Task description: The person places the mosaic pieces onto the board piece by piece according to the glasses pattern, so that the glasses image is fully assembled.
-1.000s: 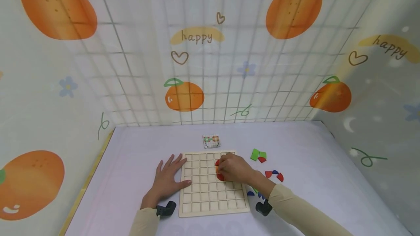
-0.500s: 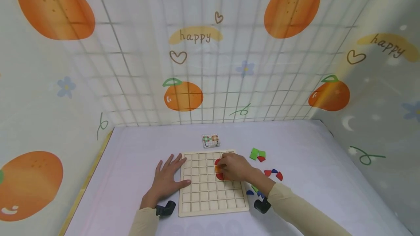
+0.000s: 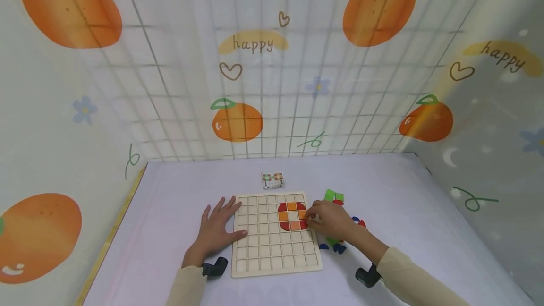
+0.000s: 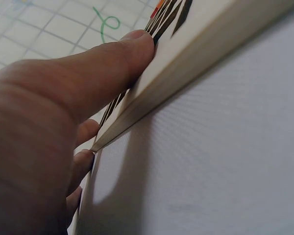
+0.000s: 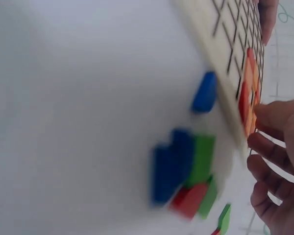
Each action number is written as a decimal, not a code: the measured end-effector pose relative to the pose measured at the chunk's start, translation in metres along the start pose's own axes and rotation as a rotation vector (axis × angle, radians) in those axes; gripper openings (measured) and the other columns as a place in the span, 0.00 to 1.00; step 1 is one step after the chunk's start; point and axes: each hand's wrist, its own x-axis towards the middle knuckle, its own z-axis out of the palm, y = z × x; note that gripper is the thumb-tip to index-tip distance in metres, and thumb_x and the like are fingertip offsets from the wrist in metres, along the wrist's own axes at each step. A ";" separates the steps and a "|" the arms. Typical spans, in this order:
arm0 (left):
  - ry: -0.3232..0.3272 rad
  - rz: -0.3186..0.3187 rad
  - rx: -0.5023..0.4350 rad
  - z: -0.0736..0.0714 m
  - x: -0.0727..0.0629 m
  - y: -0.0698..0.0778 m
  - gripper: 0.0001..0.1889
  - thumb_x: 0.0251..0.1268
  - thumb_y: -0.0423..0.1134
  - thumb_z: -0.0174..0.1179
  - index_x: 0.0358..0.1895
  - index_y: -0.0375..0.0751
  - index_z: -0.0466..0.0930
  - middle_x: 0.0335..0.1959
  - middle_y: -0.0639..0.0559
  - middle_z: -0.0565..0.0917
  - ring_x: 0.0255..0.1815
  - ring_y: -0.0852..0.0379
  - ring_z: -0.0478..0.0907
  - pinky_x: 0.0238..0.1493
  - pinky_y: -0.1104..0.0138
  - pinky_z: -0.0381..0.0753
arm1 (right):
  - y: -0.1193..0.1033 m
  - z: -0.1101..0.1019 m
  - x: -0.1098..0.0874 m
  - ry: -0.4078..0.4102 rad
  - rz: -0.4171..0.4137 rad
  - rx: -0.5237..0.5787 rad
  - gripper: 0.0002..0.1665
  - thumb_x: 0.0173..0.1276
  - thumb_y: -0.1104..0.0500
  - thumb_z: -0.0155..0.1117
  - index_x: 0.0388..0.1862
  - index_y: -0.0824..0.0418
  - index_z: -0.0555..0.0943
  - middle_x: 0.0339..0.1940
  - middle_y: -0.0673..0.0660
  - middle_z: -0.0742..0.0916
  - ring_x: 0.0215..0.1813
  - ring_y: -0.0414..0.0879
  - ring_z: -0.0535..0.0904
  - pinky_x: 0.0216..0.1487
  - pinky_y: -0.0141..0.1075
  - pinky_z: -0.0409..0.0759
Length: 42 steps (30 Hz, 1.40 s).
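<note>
A pale wooden grid board (image 3: 259, 254) lies on the table. Red quarter-round and orange square tiles form a ring in its upper right, around one bare cell; the bottom tile (image 3: 295, 225) looks paler. My left hand (image 3: 216, 233) lies spread at the board's left edge, thumb and fingertips touching the frame. At the right edge is my right hand (image 3: 331, 221), fingertips beside the ring's right-hand orange tile (image 3: 302, 214). In the right wrist view its fingers (image 5: 269, 152) are loosely bent, the thumb tip overlapping the orange tiles; I see no loose piece between them.
Behind the board lies a small pattern card (image 3: 273, 180). Green pieces (image 3: 334, 195) with a red one sit to the right, and blue pieces (image 3: 339, 248) lie nearer. My right forearm passes over part of this pile. A printed curtain stands behind the table.
My right hand has moved right, off the ring toward the board's right edge, uncovering the red and orange tiles. My left hand stays in place.
</note>
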 end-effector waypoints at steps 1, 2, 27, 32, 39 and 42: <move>-0.003 0.000 0.000 0.000 0.000 0.000 0.48 0.52 0.70 0.64 0.75 0.53 0.63 0.77 0.51 0.58 0.78 0.44 0.45 0.72 0.40 0.35 | 0.003 -0.002 -0.006 -0.008 0.000 0.002 0.08 0.63 0.52 0.73 0.41 0.51 0.89 0.31 0.40 0.81 0.32 0.35 0.73 0.30 0.26 0.76; -0.007 -0.001 0.001 -0.001 0.001 0.000 0.48 0.52 0.70 0.64 0.75 0.52 0.63 0.77 0.51 0.57 0.78 0.44 0.45 0.72 0.40 0.35 | 0.005 -0.004 -0.013 -0.020 -0.002 0.010 0.09 0.62 0.52 0.73 0.41 0.51 0.89 0.32 0.40 0.81 0.32 0.35 0.74 0.30 0.27 0.77; -0.004 -0.005 -0.011 -0.003 0.000 0.003 0.48 0.52 0.70 0.64 0.75 0.51 0.64 0.77 0.50 0.58 0.78 0.43 0.46 0.72 0.40 0.34 | 0.008 0.005 -0.066 -0.151 -0.025 0.234 0.10 0.56 0.57 0.78 0.36 0.46 0.87 0.30 0.34 0.80 0.32 0.34 0.74 0.34 0.27 0.79; -0.008 -0.004 -0.003 -0.002 0.001 0.001 0.48 0.52 0.71 0.63 0.75 0.52 0.63 0.77 0.52 0.57 0.78 0.44 0.45 0.73 0.41 0.34 | 0.006 -0.001 -0.061 -0.063 -0.001 0.319 0.10 0.59 0.63 0.75 0.40 0.54 0.87 0.30 0.39 0.82 0.32 0.35 0.76 0.33 0.28 0.81; -0.003 -0.001 -0.006 -0.002 0.001 0.000 0.48 0.52 0.71 0.64 0.75 0.52 0.63 0.77 0.51 0.58 0.78 0.44 0.46 0.73 0.41 0.33 | -0.003 0.007 -0.048 0.106 0.061 0.438 0.05 0.63 0.64 0.71 0.38 0.55 0.86 0.34 0.42 0.84 0.35 0.37 0.79 0.36 0.29 0.82; -0.012 -0.003 -0.007 -0.001 0.001 0.001 0.48 0.52 0.71 0.63 0.75 0.52 0.63 0.77 0.52 0.58 0.78 0.45 0.45 0.73 0.41 0.33 | -0.009 0.015 -0.042 0.142 0.126 0.467 0.04 0.63 0.63 0.72 0.36 0.54 0.86 0.30 0.42 0.82 0.32 0.39 0.77 0.32 0.30 0.81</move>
